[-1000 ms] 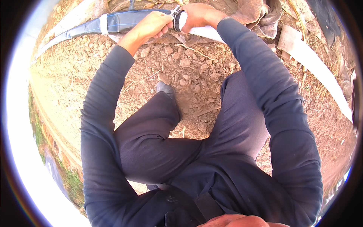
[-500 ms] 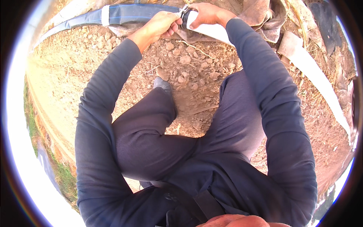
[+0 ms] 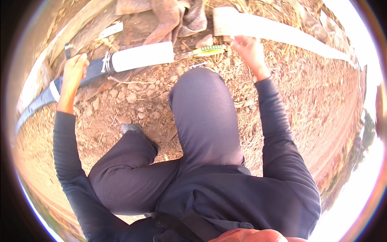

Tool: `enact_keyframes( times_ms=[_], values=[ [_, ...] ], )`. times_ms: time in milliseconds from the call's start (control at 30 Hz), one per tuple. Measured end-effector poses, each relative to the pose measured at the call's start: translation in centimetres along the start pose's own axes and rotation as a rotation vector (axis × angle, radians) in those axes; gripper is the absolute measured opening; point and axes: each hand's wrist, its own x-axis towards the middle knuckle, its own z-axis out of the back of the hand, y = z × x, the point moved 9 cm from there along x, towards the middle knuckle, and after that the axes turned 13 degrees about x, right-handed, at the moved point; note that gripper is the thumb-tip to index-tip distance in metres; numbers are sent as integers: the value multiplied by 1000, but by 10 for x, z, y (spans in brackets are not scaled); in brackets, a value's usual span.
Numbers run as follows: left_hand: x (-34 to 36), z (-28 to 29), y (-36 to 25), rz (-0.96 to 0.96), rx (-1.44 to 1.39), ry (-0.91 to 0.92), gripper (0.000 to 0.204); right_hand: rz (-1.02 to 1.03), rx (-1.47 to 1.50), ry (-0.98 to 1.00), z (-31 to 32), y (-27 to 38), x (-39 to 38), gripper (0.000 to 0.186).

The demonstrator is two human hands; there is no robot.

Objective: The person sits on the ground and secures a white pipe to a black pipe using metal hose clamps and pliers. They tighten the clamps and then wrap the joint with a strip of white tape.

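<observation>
My left hand (image 3: 75,69) is closed in a fist above the blue flat hose (image 3: 92,71); a short dark tool (image 3: 67,51) sticks up out of it, its kind hidden by my fingers. A white pipe (image 3: 143,56) is pushed into that hose's end, with a metal clamp (image 3: 106,63) around the joint. My right hand (image 3: 250,51) is stretched out to the right, its thumb and fingers closed at the near edge of a white flat hose (image 3: 274,26), close to its cut end.
Yellow-green tool handles (image 3: 209,50) lie on the soil right of the pipe, and a small metal clamp piece (image 3: 197,64) lies nearer my knee. Brown crumpled cloth (image 3: 165,18) is beyond the pipe. Clods and dry straw cover the ground.
Both hands have left the clamp: the left has gone left with the dark tool, the right has reached over to the white flat hose. The view has swung right.
</observation>
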Motion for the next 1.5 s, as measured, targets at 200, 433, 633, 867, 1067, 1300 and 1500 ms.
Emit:
enact_keyframes(
  times_ms=[200, 433, 633, 867, 1067, 1300, 1500],
  values=[
    [-18, -13, -93, -357, 276, -48, 46, 380, -162, -128, -54, 0, -55, 31],
    [-49, -26, -119, -365, 103, 0, 40, 411, -622, 184, -120, 1, -16, 12],
    [-68, -4, -87, -412, 62, -31, 49, 168, -290, 203, -35, 16, -5, 15],
    [-85, -41, -80, -320, -407, 193, 56, 42, 1001, 574, -76, 169, 20, 13],
    [-87, -32, -91, -308, -1021, 134, 63, 749, 671, 575, -217, 384, -23, 29],
    [-121, -15, 6, -38, -1128, -218, 42, 748, 465, 975, -295, 385, -100, 37],
    [-160, -56, 65, 31, -1718, 191, 54, 16, 833, 688, -302, 301, 26, 29]
  ],
)
